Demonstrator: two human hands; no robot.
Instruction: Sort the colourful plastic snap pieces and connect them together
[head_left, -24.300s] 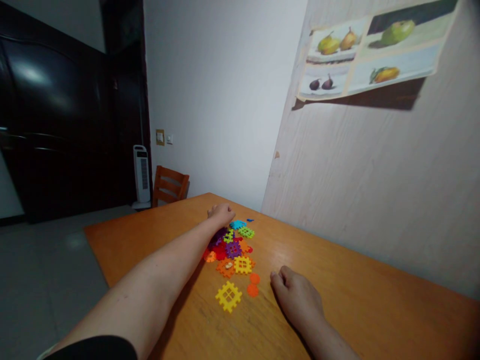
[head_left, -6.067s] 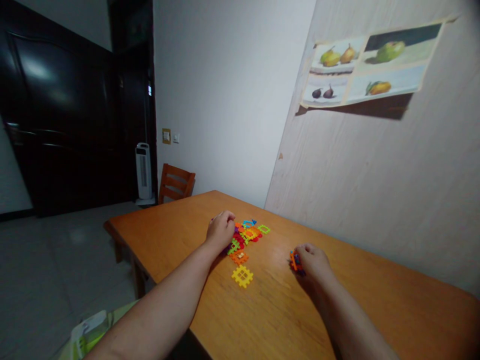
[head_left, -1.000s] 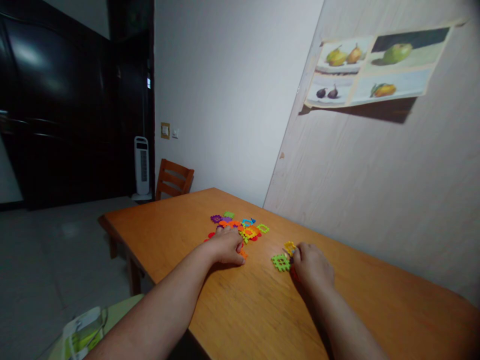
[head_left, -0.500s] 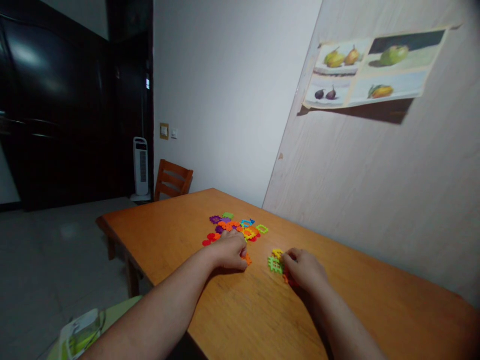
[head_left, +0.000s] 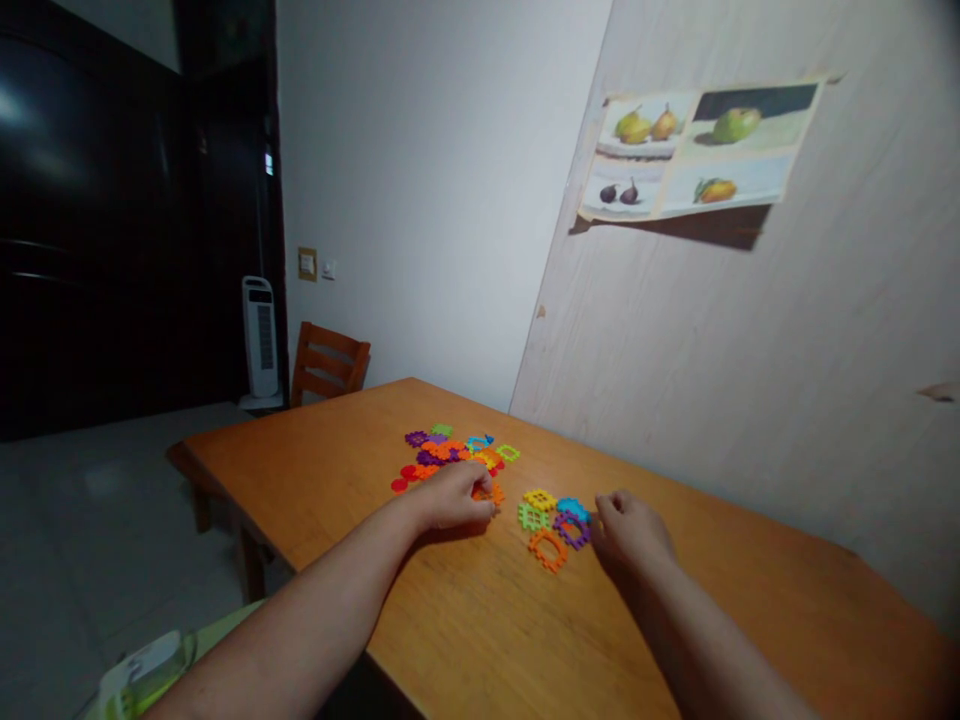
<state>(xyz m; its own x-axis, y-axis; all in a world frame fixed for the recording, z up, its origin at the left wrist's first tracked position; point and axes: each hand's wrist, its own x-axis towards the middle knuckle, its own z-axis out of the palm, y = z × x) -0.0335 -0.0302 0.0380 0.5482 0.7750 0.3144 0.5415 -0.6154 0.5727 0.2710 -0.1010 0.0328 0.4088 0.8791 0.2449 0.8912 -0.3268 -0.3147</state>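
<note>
My left hand [head_left: 454,496] is closed in a pinch at the near edge of a colourful pile of flat plastic pieces. An orange toothed piece [head_left: 495,494] shows between its thumb and forefinger. To the right lies a small group: a yellow piece [head_left: 539,499], a green lattice piece [head_left: 533,517], a blue piece [head_left: 574,509], a purple ring-shaped piece [head_left: 572,531] and an orange ring-shaped piece [head_left: 548,550]. Just right of the purple piece, my right hand [head_left: 634,530] rests low over the table with curled fingers. Whatever those fingers hold, if anything, is hidden.
The pile holds purple pieces [head_left: 416,439], red discs [head_left: 400,486] and a green frame piece [head_left: 508,453] on a wooden table [head_left: 315,460]. A wooden chair [head_left: 330,358] stands at the far end. Walls border the far and right sides.
My right hand has drawn back rightward, uncovering the blue, purple and orange pieces. My left thumb and forefinger have parted slightly, showing more of the orange piece. The view has turned a little right.
</note>
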